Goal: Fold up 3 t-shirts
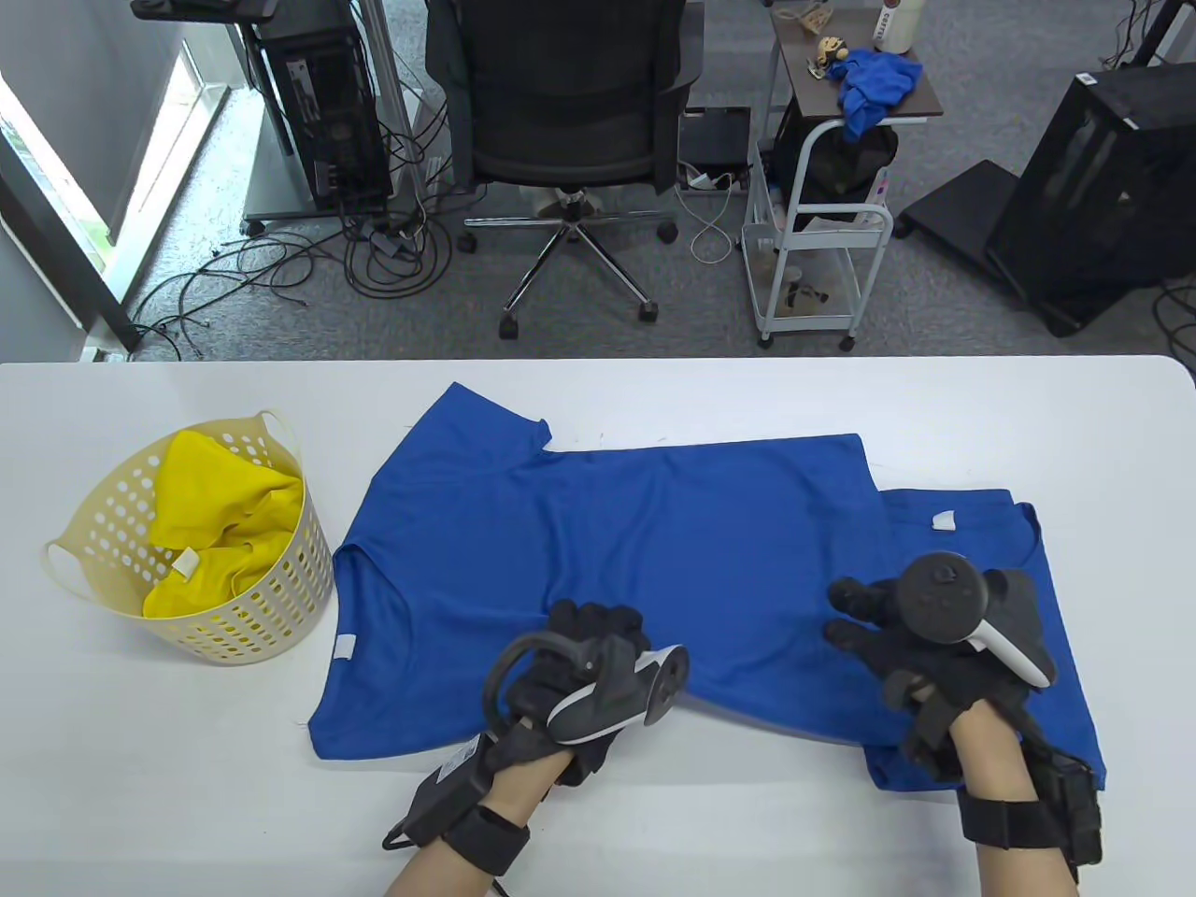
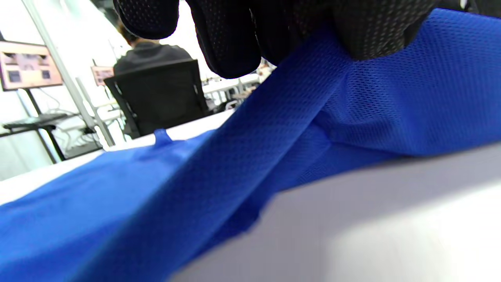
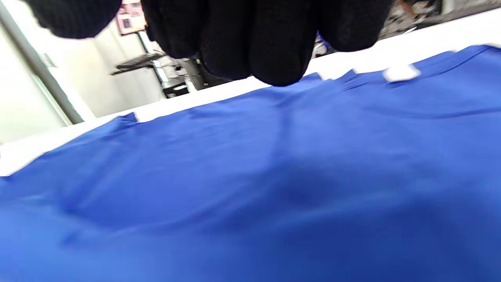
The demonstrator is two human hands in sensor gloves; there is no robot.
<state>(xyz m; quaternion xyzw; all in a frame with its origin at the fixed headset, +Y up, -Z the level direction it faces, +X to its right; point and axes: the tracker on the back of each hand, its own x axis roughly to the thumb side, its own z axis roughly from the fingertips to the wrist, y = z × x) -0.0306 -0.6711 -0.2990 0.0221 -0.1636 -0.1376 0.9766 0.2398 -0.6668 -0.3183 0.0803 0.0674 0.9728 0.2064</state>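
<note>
Now you are pinching the blue t-shirt (image 1: pixel 607 523) edge with your left hand (image 1: pixel 584 677); your right hand (image 1: pixel 920 645) is resting flat and loose, so be lifting evenly.

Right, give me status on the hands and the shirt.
Left hand pinching the blue shirt, near edge. Right hand flat on it, fingers spread. Second blue shirt underneath at right. Yellow shirt in basket.

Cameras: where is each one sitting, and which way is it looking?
Table view: sits high, looks down at the table; shows both arms, left hand and right hand.
Left wrist view: sits low by the table, looks across it; its fingers pinch a lifted fold of blue shirt.
Right wrist view: low over the shirt; fingers hang above.
All three share the blue shirt.
</note>
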